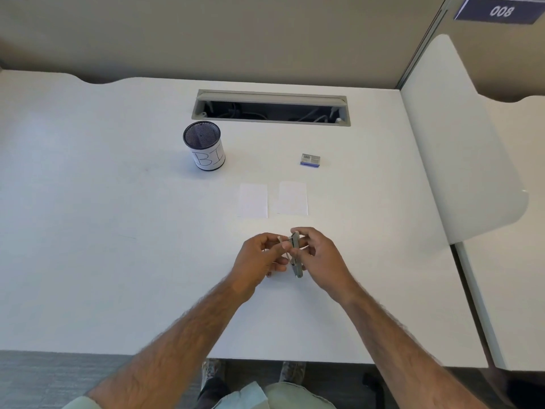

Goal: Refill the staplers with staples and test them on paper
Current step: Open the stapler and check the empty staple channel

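A small grey stapler (295,255) is held above the white desk (118,216), hinged open with its top swung apart. My right hand (317,258) grips its body from the right. My left hand (259,256) pinches the stapler's opened arm from the left; I cannot tell whether staples are between the fingers. Two white paper slips (253,200) (292,199) lie side by side beyond my hands. A small staple box (310,160) rests farther back on the right.
A black mesh pen cup (204,146) with a white label stands at the back left. An open cable slot (271,109) runs across the rear of the desk. A white divider panel (460,143) borders the right side.
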A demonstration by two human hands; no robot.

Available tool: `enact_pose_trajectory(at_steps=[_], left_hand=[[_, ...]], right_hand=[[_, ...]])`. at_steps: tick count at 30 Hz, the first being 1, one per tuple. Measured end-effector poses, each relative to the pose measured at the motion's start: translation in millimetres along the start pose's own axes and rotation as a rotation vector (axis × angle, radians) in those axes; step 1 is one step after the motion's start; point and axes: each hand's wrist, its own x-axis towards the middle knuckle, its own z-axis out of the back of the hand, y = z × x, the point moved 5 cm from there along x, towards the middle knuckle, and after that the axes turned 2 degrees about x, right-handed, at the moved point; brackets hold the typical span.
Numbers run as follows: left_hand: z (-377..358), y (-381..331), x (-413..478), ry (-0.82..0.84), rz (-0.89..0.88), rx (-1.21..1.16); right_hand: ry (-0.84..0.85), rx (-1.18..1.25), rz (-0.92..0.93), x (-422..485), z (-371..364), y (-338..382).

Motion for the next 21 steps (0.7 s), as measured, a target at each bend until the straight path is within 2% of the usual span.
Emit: enact_pose_trajectory(at_steps=[11, 21], left_hand=[[3, -14, -4, -0.001, -0.106, 0.113], [11, -26, -12, -0.01, -0.189, 0.187]], right_hand=[[0.134, -0.083, 0.03, -5, 6, 17], [0.121, -0.111, 0.108, -14, 5, 33]])
